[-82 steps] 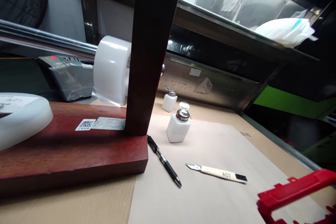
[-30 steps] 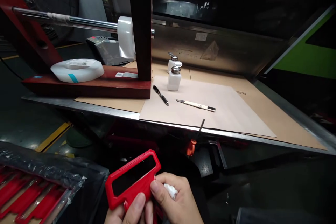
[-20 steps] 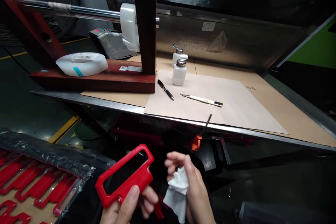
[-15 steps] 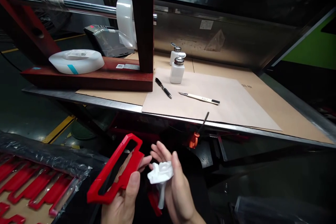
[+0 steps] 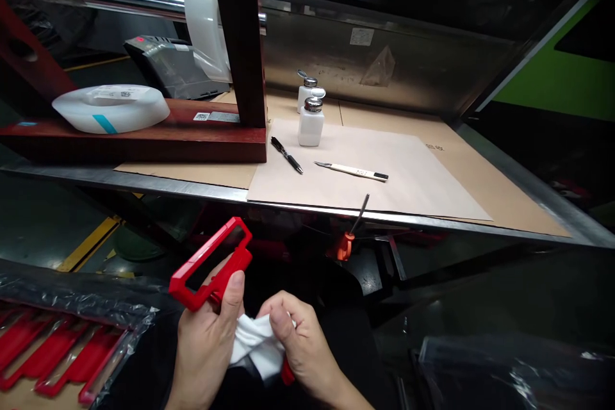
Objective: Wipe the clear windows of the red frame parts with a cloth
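Observation:
My left hand (image 5: 204, 343) is closed around a red plastic frame (image 5: 229, 274), a piece with a long rectangular opening, held tilted with its far end up. A crumpled white cloth (image 5: 259, 343) hangs between my two hands. My right hand (image 5: 305, 341) has its fingers curled and pinched on the cloth, whose near side touches my left palm. Below the right hand a small red part (image 5: 287, 373) shows; what it belongs to is hidden.
On the bench lie a craft knife (image 5: 353, 171) and a black pen (image 5: 287, 155), beside white pump bottles (image 5: 311, 128). A wooden stand (image 5: 192, 147) carries tape rolls. An orange-handled screwdriver (image 5: 344, 246) sticks up at the bench edge. Red frames (image 5: 62, 355) fill a box lower left.
My right hand has turned over and closed its fingers on the cloth, which now reaches the left hand. The red frame has risen slightly. The whole view has shifted, so the bench appears further left.

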`<state>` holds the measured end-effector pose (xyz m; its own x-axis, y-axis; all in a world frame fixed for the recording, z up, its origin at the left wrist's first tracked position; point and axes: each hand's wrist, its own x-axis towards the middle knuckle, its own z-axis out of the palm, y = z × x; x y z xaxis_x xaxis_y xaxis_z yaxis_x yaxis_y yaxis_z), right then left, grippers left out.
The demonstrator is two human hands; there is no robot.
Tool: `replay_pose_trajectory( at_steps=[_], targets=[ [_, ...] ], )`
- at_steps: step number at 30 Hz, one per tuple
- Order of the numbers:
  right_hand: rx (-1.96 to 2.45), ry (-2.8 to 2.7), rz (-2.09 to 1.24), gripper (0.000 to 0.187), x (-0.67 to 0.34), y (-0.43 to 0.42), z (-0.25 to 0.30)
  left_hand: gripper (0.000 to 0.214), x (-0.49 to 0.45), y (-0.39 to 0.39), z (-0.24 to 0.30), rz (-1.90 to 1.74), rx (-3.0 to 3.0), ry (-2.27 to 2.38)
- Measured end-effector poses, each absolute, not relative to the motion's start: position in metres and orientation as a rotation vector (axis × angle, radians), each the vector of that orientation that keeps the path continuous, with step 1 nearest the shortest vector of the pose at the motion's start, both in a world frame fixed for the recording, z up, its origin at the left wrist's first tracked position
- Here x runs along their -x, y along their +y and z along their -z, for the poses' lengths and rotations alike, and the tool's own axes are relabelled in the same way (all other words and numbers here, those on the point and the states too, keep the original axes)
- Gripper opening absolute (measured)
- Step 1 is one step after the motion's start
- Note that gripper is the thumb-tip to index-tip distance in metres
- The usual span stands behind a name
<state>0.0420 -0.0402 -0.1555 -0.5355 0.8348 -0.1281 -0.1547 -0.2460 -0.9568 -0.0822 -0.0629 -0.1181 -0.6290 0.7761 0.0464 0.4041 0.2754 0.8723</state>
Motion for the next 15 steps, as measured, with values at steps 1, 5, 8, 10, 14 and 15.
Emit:
replay_pose_trajectory(
  at_steps=[1, 5, 8, 10, 14, 15],
  targets=[
    [0.849, -1.315, -1.927, 0.042, -0.045, -0.039, 0.157, 0.041, 0.083, -0.063, 0.116, -1.267, -1.005, 2.123],
    [0.854, -1.342, -2.129, 0.042, -0.052, -0.036, 0.162, 0.05, 0.084, -0.063, 0.113, -1.2, -0.761, 2.043],
    [0.878, -1.301, -2.071, 0.041, -0.051, -0.036, 0.169, 0.052, 0.088, -0.064, 0.121, -1.139, -0.651, 1.97],
    [0.888, -1.251, -2.041, 0.053, -0.048, -0.037, 0.174, 0.051, 0.091, -0.067, 0.129, -1.128, -0.658, 1.979],
    [0.949, -0.992, -2.127, 0.061, -0.042, -0.043, 0.178, 0.05, 0.093, -0.072, 0.138, -1.145, -0.736, 2.08],
    [0.938, -0.912, -2.172, 0.062, -0.041, -0.045, 0.177, 0.049, 0.092, -0.073, 0.137, -1.168, -0.744, 2.075]
  ],
)
